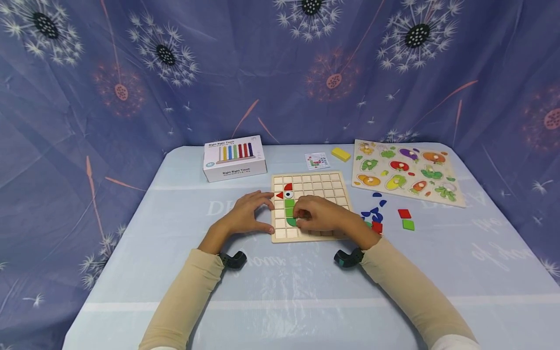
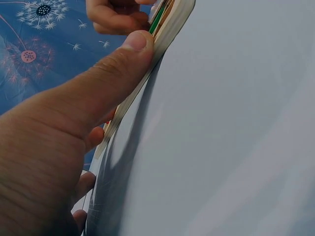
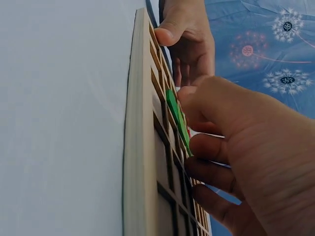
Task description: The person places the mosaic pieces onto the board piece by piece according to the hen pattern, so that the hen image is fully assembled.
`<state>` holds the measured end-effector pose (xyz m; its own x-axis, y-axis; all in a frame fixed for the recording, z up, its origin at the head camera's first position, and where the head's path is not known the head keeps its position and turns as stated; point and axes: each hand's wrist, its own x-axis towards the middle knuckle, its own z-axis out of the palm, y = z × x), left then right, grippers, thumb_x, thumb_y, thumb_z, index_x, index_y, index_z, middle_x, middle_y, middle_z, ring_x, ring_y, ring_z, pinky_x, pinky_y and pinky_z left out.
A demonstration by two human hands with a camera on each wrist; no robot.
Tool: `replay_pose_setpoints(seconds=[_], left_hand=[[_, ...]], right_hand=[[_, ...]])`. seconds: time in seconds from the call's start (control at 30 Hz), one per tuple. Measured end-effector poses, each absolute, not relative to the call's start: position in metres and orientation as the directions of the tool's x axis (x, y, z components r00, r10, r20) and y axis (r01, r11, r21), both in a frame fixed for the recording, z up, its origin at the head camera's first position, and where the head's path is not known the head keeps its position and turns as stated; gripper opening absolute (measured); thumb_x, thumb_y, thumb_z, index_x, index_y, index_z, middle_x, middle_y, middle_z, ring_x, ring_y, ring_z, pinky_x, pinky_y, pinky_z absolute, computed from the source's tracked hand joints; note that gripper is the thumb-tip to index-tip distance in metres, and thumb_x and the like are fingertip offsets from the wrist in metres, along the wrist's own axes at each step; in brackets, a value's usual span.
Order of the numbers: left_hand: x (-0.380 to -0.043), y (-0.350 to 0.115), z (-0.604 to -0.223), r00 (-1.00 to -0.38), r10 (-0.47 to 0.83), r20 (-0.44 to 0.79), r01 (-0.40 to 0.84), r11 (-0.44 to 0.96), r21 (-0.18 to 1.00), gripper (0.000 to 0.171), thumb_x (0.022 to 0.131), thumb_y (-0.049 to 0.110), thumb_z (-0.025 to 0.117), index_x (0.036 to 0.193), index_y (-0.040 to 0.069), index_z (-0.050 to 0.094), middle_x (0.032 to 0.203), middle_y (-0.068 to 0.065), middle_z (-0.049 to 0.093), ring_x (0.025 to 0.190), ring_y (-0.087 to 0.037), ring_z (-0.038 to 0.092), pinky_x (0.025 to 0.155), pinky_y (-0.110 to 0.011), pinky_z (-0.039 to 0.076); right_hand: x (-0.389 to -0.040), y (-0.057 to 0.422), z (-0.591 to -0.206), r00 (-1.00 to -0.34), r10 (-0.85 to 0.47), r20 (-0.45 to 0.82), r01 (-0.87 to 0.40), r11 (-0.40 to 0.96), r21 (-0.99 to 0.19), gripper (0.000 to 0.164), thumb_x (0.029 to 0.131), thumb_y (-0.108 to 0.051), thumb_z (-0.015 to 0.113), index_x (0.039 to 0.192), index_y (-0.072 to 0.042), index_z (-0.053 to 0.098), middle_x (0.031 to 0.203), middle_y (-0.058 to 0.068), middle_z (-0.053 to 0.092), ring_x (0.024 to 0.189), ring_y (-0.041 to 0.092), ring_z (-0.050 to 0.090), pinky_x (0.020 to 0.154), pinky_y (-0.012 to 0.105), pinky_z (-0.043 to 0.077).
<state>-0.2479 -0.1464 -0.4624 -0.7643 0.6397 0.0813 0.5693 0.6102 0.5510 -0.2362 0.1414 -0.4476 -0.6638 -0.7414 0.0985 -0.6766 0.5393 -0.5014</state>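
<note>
A wooden grid board lies on the table. In its left columns sit a red quarter-round piece, a red triangle, a white eye piece and green squares. Below them is a green rounded piece, which shows slightly raised in the right wrist view. My right hand has its fingers curled at this piece and pinches it by its right side; the fingertips partly cover it. With fingers spread, my left hand touches the board's left edge, its thumb near the front corner.
Right of the board lie several blue pieces, a red piece and a green piece. Behind are a pattern card, a yellow block and a vegetable peg puzzle. A white box stands back left.
</note>
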Motion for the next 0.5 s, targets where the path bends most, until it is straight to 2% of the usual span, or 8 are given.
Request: replay_pose_setpoints(seconds=[0.23, 0.37, 0.5], left_hand=[[-0.247, -0.148, -0.461, -0.766, 0.637, 0.081, 0.567, 0.612, 0.551, 0.058, 0.072, 0.047, 0.091, 0.116, 0.021, 0.063, 0.156, -0.006, 0.043, 0.148, -0.040, 0.025, 0.117, -0.061, 0.015], [-0.247, -0.148, -0.462, -0.767, 0.637, 0.078, 0.566, 0.614, 0.550, 0.058, 0.072, 0.047, 0.090, 0.116, 0.022, 0.063, 0.156, -0.005, 0.043, 0.148, -0.040, 0.024, 0.117, -0.061, 0.015], [-0.249, -0.148, -0.463, -0.768, 0.637, 0.071, 0.564, 0.619, 0.546, 0.058, 0.072, 0.048, 0.090, 0.115, 0.022, 0.063, 0.157, -0.004, 0.043, 0.148, -0.039, 0.024, 0.117, -0.061, 0.016]], right_hand=[[-0.219, 0.172, -0.439, -0.696, -0.702, 0.148, -0.673, 0.567, -0.475, 0.012, 0.094, -0.020, 0.072, 0.106, -0.017, 0.071, 0.101, -0.011, 0.061, 0.090, 0.010, 0.053, 0.082, 0.032, 0.050], [-0.208, 0.205, -0.443, -0.712, -0.680, 0.176, -0.667, 0.575, -0.473, 0.011, 0.094, -0.019, 0.074, 0.104, -0.019, 0.072, 0.099, -0.011, 0.061, 0.089, 0.010, 0.054, 0.078, 0.032, 0.049], [-0.196, 0.246, -0.445, -0.754, -0.635, 0.169, -0.627, 0.618, -0.475, 0.015, 0.091, -0.017, 0.076, 0.105, -0.020, 0.072, 0.099, -0.011, 0.062, 0.091, 0.012, 0.054, 0.081, 0.035, 0.050]])
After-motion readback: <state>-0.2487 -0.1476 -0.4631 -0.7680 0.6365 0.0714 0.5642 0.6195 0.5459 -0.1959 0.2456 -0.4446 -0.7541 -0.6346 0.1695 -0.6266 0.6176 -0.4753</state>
